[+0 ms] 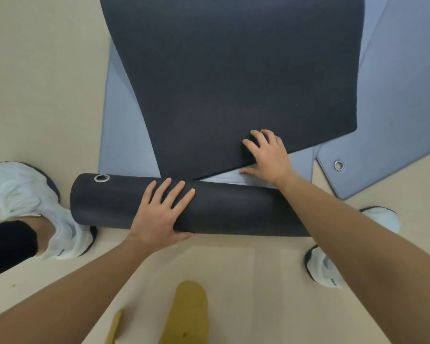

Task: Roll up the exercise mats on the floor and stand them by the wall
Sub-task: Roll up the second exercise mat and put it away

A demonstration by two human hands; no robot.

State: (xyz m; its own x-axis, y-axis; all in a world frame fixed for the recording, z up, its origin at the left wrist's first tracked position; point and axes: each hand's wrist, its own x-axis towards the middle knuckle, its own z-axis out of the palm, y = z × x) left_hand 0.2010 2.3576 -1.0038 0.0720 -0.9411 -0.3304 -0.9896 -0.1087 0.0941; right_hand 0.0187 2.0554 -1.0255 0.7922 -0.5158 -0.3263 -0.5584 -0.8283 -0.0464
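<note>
Lying across the beige floor (47, 83) just in front of the person's feet, the dark charcoal foam exercise mat (233, 70) is partly rolled: its near end forms a thick roll (221, 212) running left-right, w/ a metal eyelet (101, 178) showing near the roll's left end, and the rest of it is spread flat, stretching away toward the top of view. Left hand (159, 214) rests palm-down on the roll's middle, fingers (176, 192) spread and flat, pressing, not clenched. Right hand (266, 155) is at the flat part's near edge, fingers curled over the top and thumb under it, pinching that edge slightly up. Under the dark mat lies a flat pale blue-grey mat (124, 135), showing on the left and below the lifted edge. A 2nd pale blue-grey mat (395, 108) sits to the right at an angle, w/ its own eyelet near the corner. White sneakers: left one (35, 207) touching the roll's left end, right one (328, 266) behind the right forearm. Mustard-yellow cloth (189, 314) hangs at bottom centre.
</note>
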